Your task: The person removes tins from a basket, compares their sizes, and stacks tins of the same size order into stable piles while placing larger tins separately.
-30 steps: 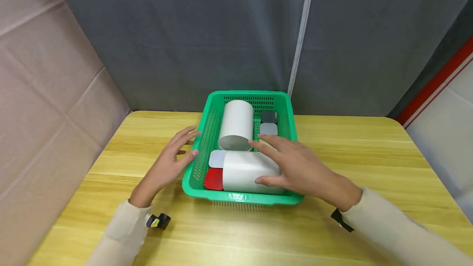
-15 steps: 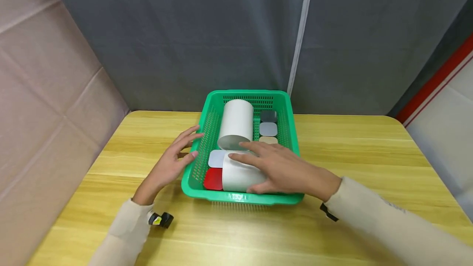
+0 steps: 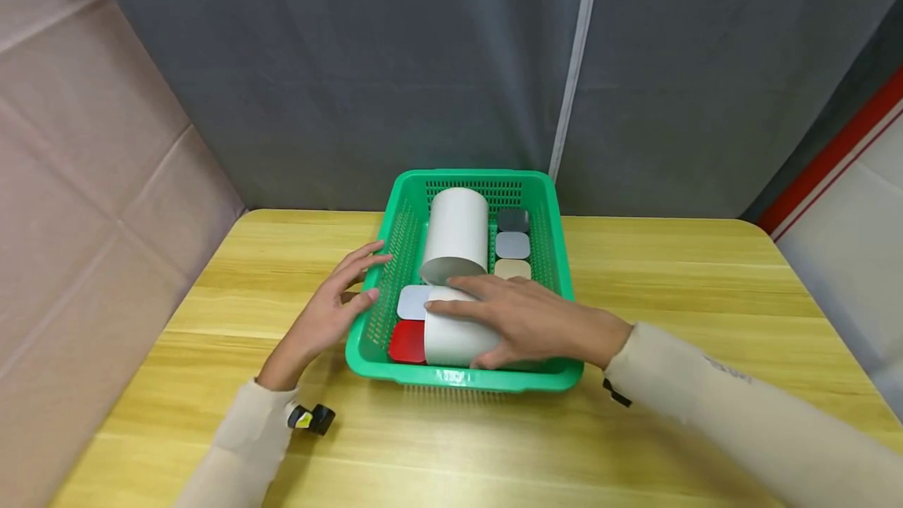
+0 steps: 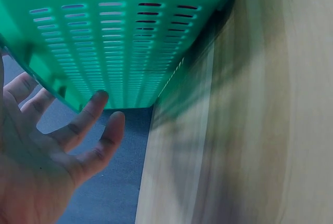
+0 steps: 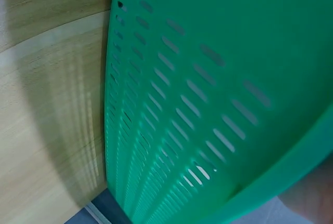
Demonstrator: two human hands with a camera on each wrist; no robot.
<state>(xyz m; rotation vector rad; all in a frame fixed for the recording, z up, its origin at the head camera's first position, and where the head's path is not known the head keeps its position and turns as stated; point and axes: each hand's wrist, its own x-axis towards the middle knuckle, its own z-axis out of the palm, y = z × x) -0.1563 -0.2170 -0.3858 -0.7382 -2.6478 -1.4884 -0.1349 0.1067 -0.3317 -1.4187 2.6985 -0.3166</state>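
A green perforated plastic basket (image 3: pixel 462 376) stands on the table in the head view. Two smooth white cylinders lie on their sides in it: a back cylinder (image 3: pixel 457 226) pointing away from me, and a front cylinder (image 3: pixel 451 339) lying crosswise. My right hand (image 3: pixel 536 321) holds the front one from above, with its fingers over the far side and the thumb on the near side. Its right end is hidden. At the basket's left rim, my left hand (image 3: pixel 326 312) has its fingers spread, some fingertips touching the rim. The left wrist view shows the same hand (image 4: pixel 57 151) beside the slotted wall.
Along the basket's right side are rounded square pieces: dark grey (image 3: pixel 513 220), light grey (image 3: pixel 513 244) and beige (image 3: pixel 513 269). A pale piece (image 3: pixel 413 302) and a red piece (image 3: pixel 407 342) lie at the left. Grey curtain (image 3: pixel 353 85) hangs behind the wooden table (image 3: pixel 677 281).
My right hand has moved left and down onto the front cylinder and taken hold of it. The back cylinder has shifted slightly right. My left hand has stayed at the rim.
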